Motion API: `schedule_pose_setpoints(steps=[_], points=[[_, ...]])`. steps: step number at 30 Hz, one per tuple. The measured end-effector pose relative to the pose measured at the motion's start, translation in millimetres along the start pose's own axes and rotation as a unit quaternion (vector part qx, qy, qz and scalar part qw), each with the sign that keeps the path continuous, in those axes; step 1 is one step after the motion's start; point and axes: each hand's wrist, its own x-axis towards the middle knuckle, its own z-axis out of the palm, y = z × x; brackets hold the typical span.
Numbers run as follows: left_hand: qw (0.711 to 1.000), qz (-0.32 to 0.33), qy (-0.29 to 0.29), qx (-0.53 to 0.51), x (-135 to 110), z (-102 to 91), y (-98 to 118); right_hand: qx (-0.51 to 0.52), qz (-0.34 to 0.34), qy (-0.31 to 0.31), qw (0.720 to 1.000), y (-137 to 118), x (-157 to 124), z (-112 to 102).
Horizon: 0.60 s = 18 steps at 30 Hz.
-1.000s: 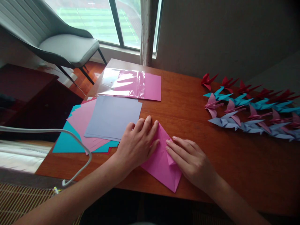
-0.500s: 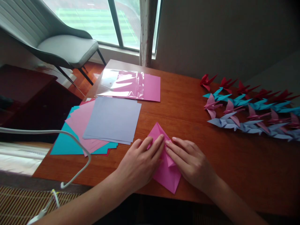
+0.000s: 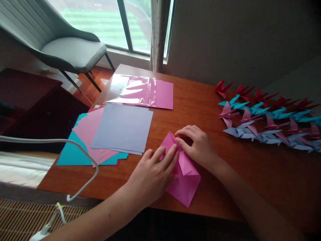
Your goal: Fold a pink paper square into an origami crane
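Observation:
A partly folded sheet of pink origami paper (image 3: 187,189) lies on the table near its front edge, one corner pointing away from me. Along its middle runs a raised flap with a lighter face. My left hand (image 3: 156,170) rests on the paper's left part, fingers laid out and fingertips pressing near the centre crease. At the upper right edge, my right hand (image 3: 197,144) pinches the flap between thumb and forefinger, its other fingers curled. Some of the paper's left side is hidden under my left hand.
Left of my hands lie grey-blue sheets (image 3: 122,129), light pink sheets (image 3: 86,130) and turquoise sheets (image 3: 72,152). Behind them is a clear plastic sleeve (image 3: 135,90) with pink paper (image 3: 164,95). Rows of folded cranes (image 3: 232,132) stand at right. A white cable (image 3: 85,150) hangs left.
My right hand has moved up along the paper's edge, from flat on it to pinching the flap. More of the flap shows, lifted on the right. My left hand stays nearly in place.

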Motion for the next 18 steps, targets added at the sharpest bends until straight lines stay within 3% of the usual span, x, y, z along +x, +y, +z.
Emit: schedule_pose_setpoints(steps=[18], points=[[1.0,-0.007,0.012,-0.01,-0.6,2.8,0.3,-0.099,0.066,0.007,0.993,2.8,35.0,18.8]])
